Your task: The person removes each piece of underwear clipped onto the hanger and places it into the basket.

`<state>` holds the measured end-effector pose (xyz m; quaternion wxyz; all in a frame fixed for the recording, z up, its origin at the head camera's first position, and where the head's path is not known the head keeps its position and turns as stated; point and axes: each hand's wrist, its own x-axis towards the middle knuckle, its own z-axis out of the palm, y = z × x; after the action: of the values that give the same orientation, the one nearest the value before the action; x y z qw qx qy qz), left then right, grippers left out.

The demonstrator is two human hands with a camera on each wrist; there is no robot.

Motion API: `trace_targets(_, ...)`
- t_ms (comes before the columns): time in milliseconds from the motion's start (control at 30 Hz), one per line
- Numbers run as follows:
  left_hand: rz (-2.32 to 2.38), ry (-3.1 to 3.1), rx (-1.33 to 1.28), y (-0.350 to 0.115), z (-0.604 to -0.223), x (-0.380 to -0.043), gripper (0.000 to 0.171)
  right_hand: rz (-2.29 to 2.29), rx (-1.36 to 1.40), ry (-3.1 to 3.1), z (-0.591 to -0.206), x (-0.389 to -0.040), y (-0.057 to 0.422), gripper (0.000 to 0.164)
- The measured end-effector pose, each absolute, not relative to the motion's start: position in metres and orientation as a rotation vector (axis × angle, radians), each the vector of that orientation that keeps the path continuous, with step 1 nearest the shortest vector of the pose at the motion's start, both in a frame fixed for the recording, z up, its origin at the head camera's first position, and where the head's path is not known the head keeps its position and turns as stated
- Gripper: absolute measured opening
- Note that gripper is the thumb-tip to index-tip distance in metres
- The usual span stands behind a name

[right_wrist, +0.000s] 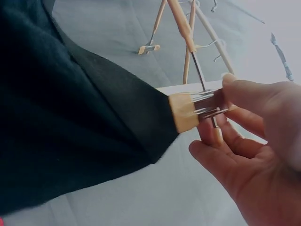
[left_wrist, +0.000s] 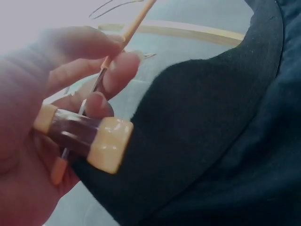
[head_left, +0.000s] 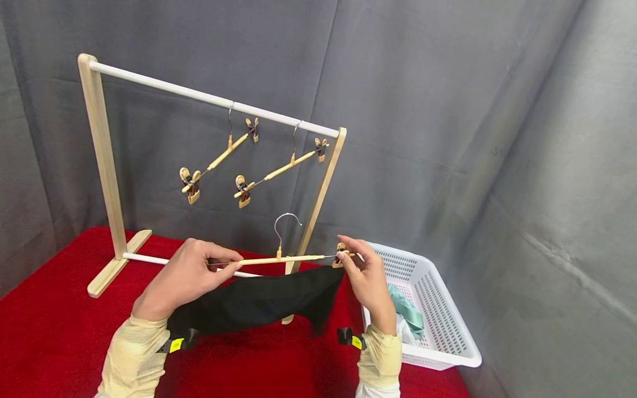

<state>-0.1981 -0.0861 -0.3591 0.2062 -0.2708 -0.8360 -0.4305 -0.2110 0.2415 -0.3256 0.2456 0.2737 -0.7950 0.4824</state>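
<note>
Between both hands is a clip hanger [head_left: 259,260] with a light wooden bar and a metal hook [head_left: 277,226]. My left hand [head_left: 191,271] pinches the bar near its left end, thumb and forefinger on the wood. Beside that palm, the left clip [left_wrist: 110,144] bites the edge of a black garment [head_left: 259,301]. At the other end, my right hand [head_left: 365,276] grips the right clip [right_wrist: 186,113], thumb on its lever, while its beige jaw overlaps a corner of the cloth. The garment sags below the bar in folds.
A wooden rack [head_left: 102,149] with a white rail [head_left: 164,84] stands behind the hands. Two clip hangers without clothes, one left [head_left: 224,155] and one right [head_left: 288,167], hang from it. On the right, a white basket [head_left: 450,309] holds a mint-green cloth [head_left: 408,312]. Red cloth [head_left: 55,309] covers the table.
</note>
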Motion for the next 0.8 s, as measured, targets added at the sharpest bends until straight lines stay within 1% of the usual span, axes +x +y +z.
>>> trace_targets(233,-1.044,-2.317,-0.706,-0.086,-0.363,-0.204,0.016,1.267,0.695,-2.24,-0.327,-0.209,0.243,0.028)
trace_targets(467,-0.935,-2.296,-0.714,-0.086,-0.364,-0.207,0.018,1.254,0.717,-2.309,-0.33,-0.21,0.247,0.033)
trace_targets(667,-0.939,-2.319,-0.741,-0.087,-0.366,-0.208,0.017,1.186,0.681,-2.459,-0.331,-0.209,0.251,0.024)
trace_targets(800,-0.944,-2.325,-0.746,-0.086,-0.365,-0.208,0.018,1.23,0.705,-2.453,-0.332,-0.211,0.254,0.023)
